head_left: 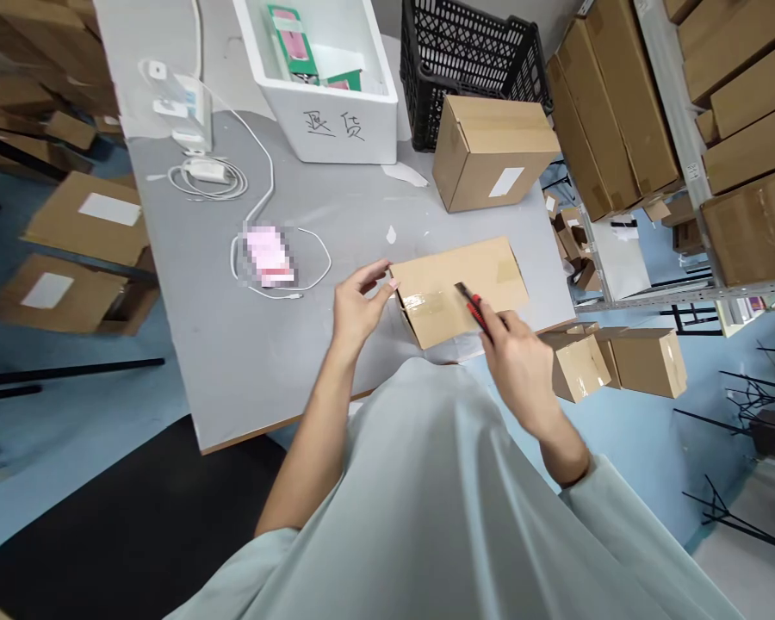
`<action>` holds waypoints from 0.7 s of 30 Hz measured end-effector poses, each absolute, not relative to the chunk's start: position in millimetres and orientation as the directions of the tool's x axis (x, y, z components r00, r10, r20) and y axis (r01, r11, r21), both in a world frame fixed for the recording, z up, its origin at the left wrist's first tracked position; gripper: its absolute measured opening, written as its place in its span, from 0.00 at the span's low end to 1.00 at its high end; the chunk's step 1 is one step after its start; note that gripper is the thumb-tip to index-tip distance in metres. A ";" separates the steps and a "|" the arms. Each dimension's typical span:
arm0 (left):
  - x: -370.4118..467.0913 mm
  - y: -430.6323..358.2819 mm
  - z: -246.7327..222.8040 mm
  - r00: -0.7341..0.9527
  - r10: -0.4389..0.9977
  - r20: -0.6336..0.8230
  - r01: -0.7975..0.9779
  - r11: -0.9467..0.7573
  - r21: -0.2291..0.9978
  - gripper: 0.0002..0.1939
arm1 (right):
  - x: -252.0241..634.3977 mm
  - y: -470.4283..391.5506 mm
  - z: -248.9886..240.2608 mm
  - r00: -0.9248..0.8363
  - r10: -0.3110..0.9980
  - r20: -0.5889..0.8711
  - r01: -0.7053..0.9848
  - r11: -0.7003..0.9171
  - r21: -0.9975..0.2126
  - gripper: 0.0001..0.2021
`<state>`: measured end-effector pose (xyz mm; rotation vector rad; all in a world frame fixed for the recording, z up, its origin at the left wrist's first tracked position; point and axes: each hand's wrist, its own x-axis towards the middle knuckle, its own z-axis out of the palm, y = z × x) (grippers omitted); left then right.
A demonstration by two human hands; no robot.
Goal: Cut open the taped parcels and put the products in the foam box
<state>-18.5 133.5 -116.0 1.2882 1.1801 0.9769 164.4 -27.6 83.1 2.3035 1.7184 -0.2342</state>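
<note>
A taped cardboard box [443, 301] lies at the table's front edge, close to my body. My left hand [360, 306] is at the box's left end, thumb and fingers bent against its upper left corner. My right hand [517, 357] is wrapped round a red and black utility knife [474, 308], whose tip points to the upper left over the middle of the box's top. Whether the blade touches the cardboard cannot be made out.
On the grey table [232, 362] stand a white bin [349, 125], a black crate [426, 103] and another carton [497, 155]. Cables, a power strip [194, 112] and a blurred pink item [269, 256] lie left. Shelves hold cartons at right.
</note>
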 end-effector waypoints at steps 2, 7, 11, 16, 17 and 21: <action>-17.9 132.6 -107.7 0.141 0.988 -0.064 0.174 0.039 0.984 0.26 | 202.8 -25.2 72.8 0.384 0.902 -0.199 0.923 -0.377 0.076 0.27; 19.9 122.6 -65.3 0.122 0.988 0.095 0.410 -0.137 0.902 0.21 | 281.9 -30.3 43.0 0.478 0.878 -0.034 0.872 -0.479 -0.101 0.28; 91.4 105.1 -41.6 0.359 0.919 0.163 0.436 -0.319 0.841 0.21 | 318.9 -34.2 25.0 0.485 0.874 -0.001 0.847 -0.471 -0.246 0.27; 164.4 92.0 -51.1 0.522 0.837 0.166 0.466 -0.443 0.766 0.20 | 347.4 -31.1 9.8 0.398 0.918 -0.009 0.833 -0.365 -0.415 0.26; 170.9 91.4 -55.4 0.515 0.842 0.161 0.487 -0.442 0.753 0.20 | 350.4 -29.8 7.8 0.372 0.928 -0.022 0.832 -0.343 -0.435 0.26; 176.6 91.2 -67.4 0.483 0.861 0.158 0.541 -0.435 0.719 0.20 | 352.1 -21.7 3.9 0.269 0.958 -0.098 0.836 -0.283 -0.470 0.27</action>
